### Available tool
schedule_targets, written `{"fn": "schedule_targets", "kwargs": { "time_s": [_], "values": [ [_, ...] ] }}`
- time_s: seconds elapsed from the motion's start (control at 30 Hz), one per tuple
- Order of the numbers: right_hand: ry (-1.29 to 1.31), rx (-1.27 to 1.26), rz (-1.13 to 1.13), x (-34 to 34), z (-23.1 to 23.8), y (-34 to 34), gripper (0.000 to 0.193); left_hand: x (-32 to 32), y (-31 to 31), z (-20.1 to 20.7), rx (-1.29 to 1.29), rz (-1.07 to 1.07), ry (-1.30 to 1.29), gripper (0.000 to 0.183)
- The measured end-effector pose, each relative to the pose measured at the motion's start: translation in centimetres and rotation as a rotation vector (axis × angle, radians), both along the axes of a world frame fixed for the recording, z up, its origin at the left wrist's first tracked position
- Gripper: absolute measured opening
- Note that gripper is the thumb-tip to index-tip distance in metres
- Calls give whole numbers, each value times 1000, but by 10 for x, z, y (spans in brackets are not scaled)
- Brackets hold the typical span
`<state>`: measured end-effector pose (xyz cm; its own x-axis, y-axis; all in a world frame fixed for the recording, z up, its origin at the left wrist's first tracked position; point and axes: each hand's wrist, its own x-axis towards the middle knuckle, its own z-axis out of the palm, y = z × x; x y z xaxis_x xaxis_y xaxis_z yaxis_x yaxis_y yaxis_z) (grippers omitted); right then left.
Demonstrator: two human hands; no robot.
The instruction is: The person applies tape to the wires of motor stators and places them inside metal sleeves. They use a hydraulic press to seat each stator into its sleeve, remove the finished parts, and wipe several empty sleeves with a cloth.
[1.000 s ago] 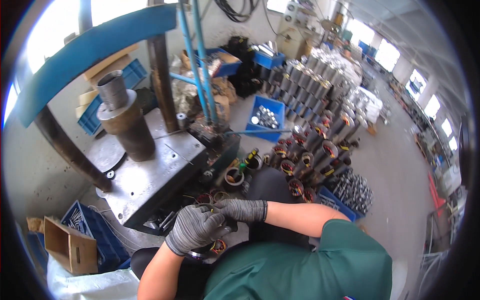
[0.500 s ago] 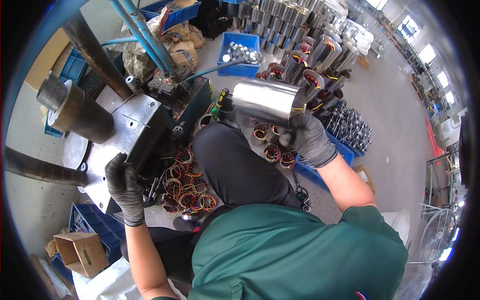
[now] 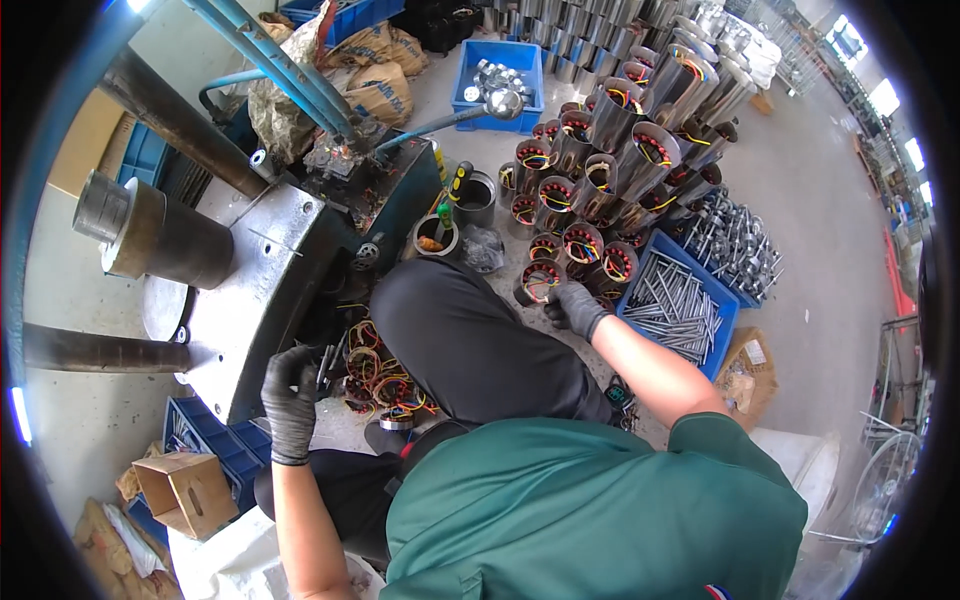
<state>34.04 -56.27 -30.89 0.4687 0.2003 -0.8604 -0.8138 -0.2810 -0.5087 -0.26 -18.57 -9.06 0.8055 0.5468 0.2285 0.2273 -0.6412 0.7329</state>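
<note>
While right hand touches stator, knee blocks press.

One fisheye view only, worn on the head: scene is seen from above, close, tilted down over the lap toward floor; rim edges are bent.

My left hand curls over something at the press edge, lower left; the glove hides what it grips. My right hand, at centre, covers part of a stator, so I cannot tell whether it grasps it. The stators at the top run off the frame. The blue pipes are cut off at upper left.
</note>
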Motion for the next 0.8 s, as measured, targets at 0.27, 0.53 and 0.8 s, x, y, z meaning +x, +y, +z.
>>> {"fn": "schedule_targets", "kwargs": {
  "time_s": [0.27,0.53,0.8],
  "values": [
    [-840,-529,1019,40,-68,37,40,9,-5,-19,31,-98,239,26],
    [-928,-664,865,27,-17,22,36,13,1,-23,52,-112,326,25],
    [-1087,-9,544,11,107,30,19,13,7,0,155,-59,315,23]
  ]
}}
